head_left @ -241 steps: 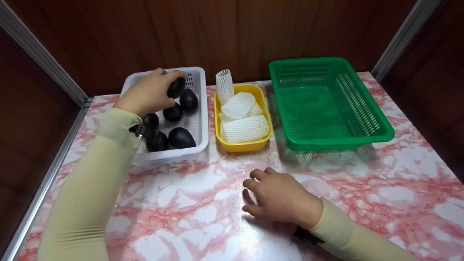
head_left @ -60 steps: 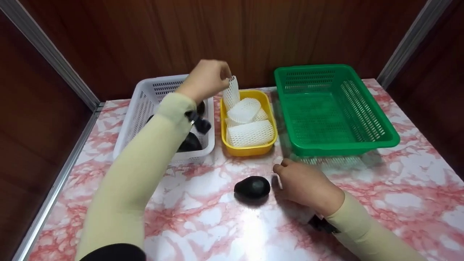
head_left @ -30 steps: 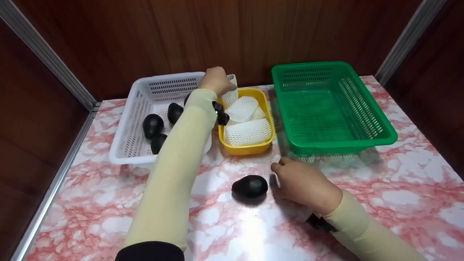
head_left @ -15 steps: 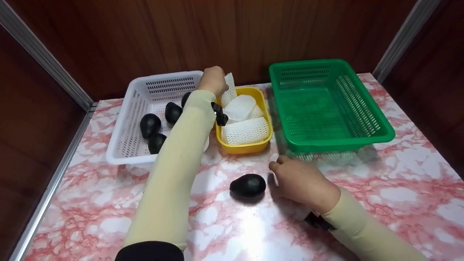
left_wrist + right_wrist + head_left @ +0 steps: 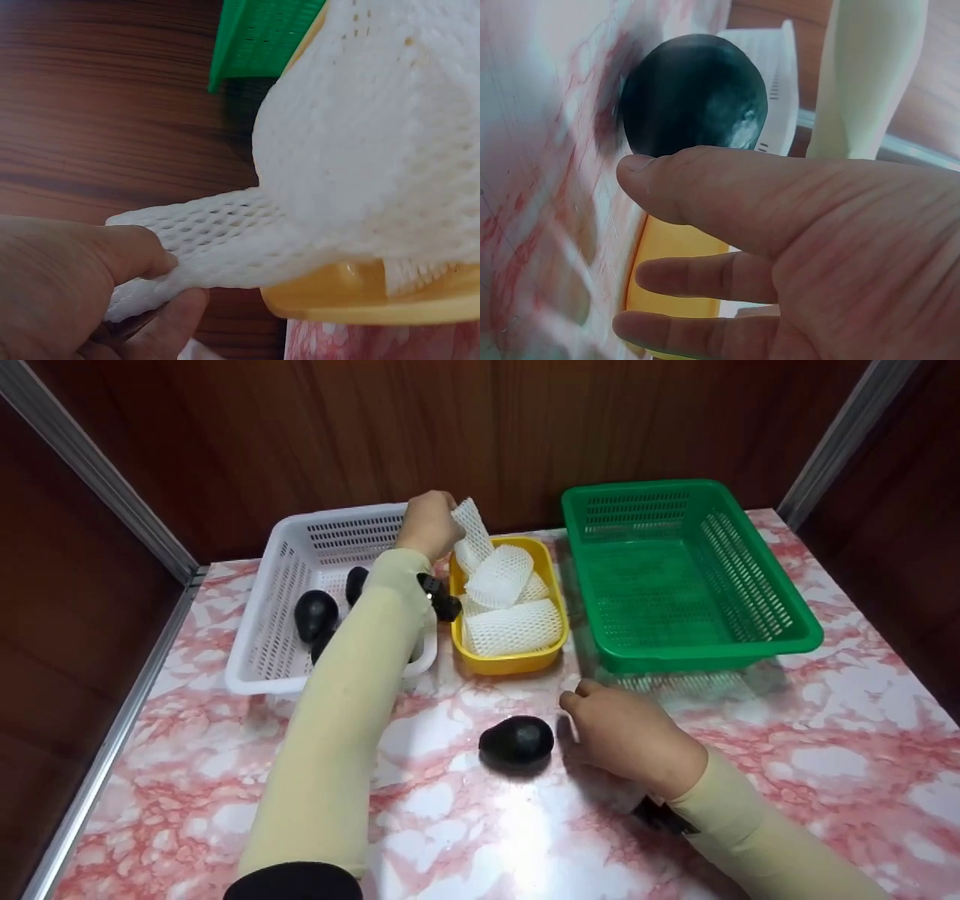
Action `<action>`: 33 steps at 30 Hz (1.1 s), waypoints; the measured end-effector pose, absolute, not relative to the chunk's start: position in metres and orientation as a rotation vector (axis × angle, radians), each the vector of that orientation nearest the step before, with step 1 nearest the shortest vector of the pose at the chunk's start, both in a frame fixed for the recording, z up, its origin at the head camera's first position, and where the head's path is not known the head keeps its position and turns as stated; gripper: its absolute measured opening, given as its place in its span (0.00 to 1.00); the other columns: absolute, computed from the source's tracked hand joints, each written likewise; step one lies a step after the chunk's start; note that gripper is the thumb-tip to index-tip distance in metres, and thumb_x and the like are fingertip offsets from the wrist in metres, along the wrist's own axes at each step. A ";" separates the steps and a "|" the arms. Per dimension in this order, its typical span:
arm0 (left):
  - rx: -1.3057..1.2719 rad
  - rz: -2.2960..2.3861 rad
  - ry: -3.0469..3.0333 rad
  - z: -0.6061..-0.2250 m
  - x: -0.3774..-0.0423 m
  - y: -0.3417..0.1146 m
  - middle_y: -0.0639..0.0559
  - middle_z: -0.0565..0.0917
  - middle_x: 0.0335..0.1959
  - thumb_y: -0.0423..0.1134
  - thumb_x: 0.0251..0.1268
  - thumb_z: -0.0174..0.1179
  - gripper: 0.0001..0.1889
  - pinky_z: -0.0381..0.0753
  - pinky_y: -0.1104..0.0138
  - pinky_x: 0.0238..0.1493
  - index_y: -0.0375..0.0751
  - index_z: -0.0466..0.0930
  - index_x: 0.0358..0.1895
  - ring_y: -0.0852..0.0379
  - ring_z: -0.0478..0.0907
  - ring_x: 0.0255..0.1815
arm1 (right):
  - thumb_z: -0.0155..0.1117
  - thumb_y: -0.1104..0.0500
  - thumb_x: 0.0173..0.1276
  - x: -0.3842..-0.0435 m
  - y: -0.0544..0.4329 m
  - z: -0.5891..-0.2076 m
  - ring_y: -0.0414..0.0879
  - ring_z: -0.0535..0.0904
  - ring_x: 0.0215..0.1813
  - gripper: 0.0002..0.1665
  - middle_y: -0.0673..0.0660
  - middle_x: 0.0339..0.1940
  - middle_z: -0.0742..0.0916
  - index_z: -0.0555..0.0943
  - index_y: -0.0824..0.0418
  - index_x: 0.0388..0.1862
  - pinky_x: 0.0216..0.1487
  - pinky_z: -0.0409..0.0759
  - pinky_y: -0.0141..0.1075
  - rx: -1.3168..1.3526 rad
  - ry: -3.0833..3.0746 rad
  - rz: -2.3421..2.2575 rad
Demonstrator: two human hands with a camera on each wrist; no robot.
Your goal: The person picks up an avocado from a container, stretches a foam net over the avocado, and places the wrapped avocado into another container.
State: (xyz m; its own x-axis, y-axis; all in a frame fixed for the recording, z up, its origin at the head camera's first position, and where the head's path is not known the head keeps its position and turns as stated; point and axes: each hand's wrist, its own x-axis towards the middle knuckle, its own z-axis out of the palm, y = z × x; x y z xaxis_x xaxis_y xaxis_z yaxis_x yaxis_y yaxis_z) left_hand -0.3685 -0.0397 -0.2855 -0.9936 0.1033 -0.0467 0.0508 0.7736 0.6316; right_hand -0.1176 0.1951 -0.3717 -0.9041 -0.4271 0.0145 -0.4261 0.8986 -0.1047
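At the back of the yellow tub (image 5: 510, 666), my left hand (image 5: 430, 526) pinches the upper end of a white foam net sleeve (image 5: 472, 531). The left wrist view shows thumb and fingers on that sleeve (image 5: 210, 236), whose mesh is flattened there; its other end runs down toward the tub. More foam net sleeves (image 5: 513, 628) lie inside. A dark avocado (image 5: 516, 740) lies on its side on the table. Just right of it rests my right hand (image 5: 631, 739), holding nothing. In the right wrist view its fingers are extended, with the thumb close to the avocado (image 5: 694, 94).
A white basket (image 5: 244, 649) with several avocados (image 5: 316, 615) stands on the left, partly hidden by my left arm. On the right is a green basket (image 5: 705, 654) with nothing seen inside. A wood-grain wall (image 5: 517, 435) stands close behind the containers.
Earlier my left hand gripped an avocado over the white basket; one now lies on the table. My left hand has gone to the net sleeve, which now leans further left. Lately my right hand stays still.
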 end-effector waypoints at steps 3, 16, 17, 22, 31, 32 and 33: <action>0.089 1.087 2.880 -0.283 -0.368 -0.049 0.48 0.80 0.77 0.36 0.81 0.59 0.26 0.82 0.63 0.75 0.44 0.74 0.79 0.53 0.79 0.70 | 0.69 0.55 0.73 -0.118 0.194 -0.372 0.52 0.80 0.32 0.10 0.58 0.35 0.85 0.86 0.61 0.44 0.25 0.77 0.46 -0.697 3.051 -0.172; 0.132 1.319 2.977 -0.269 -0.338 -0.069 0.52 0.84 0.60 0.42 0.77 0.62 0.13 0.78 0.65 0.62 0.48 0.81 0.60 0.56 0.77 0.57 | 0.68 0.56 0.73 -0.117 0.200 -0.375 0.52 0.79 0.33 0.08 0.57 0.34 0.84 0.87 0.60 0.41 0.25 0.77 0.46 -0.697 3.056 -0.171; 0.141 1.352 2.968 -0.267 -0.332 -0.070 0.52 0.83 0.58 0.42 0.77 0.62 0.12 0.78 0.66 0.60 0.48 0.80 0.59 0.56 0.77 0.56 | 0.68 0.56 0.73 -0.118 0.200 -0.376 0.52 0.79 0.32 0.08 0.57 0.33 0.84 0.86 0.60 0.40 0.26 0.77 0.46 -0.709 3.063 -0.177; 0.228 1.479 2.948 -0.258 -0.292 -0.076 0.54 0.82 0.54 0.40 0.71 0.63 0.15 0.78 0.66 0.58 0.50 0.76 0.57 0.56 0.77 0.54 | 0.68 0.57 0.73 -0.118 0.201 -0.378 0.53 0.80 0.31 0.07 0.56 0.32 0.83 0.86 0.60 0.38 0.26 0.78 0.47 -0.729 3.075 -0.198; 0.481 1.658 2.744 -0.278 -0.206 -0.109 0.49 0.83 0.55 0.35 0.67 0.62 0.28 0.89 0.58 0.43 0.63 0.73 0.67 0.49 0.84 0.47 | 0.70 0.56 0.71 -0.121 0.203 -0.372 0.51 0.79 0.34 0.08 0.56 0.34 0.84 0.86 0.60 0.41 0.26 0.77 0.46 -0.697 3.058 -0.193; 0.478 1.646 2.719 -0.281 -0.198 -0.114 0.50 0.83 0.57 0.36 0.68 0.63 0.28 0.90 0.57 0.43 0.64 0.74 0.68 0.48 0.84 0.48 | 0.70 0.56 0.70 -0.122 0.203 -0.371 0.51 0.79 0.34 0.08 0.56 0.34 0.84 0.86 0.60 0.41 0.25 0.76 0.46 -0.696 3.053 -0.192; 0.475 1.629 2.699 -0.284 -0.190 -0.118 0.50 0.83 0.58 0.36 0.69 0.63 0.27 0.91 0.57 0.43 0.65 0.75 0.68 0.48 0.85 0.48 | 0.70 0.56 0.70 -0.122 0.203 -0.371 0.51 0.80 0.34 0.08 0.56 0.35 0.85 0.87 0.60 0.42 0.25 0.76 0.46 -0.692 3.050 -0.192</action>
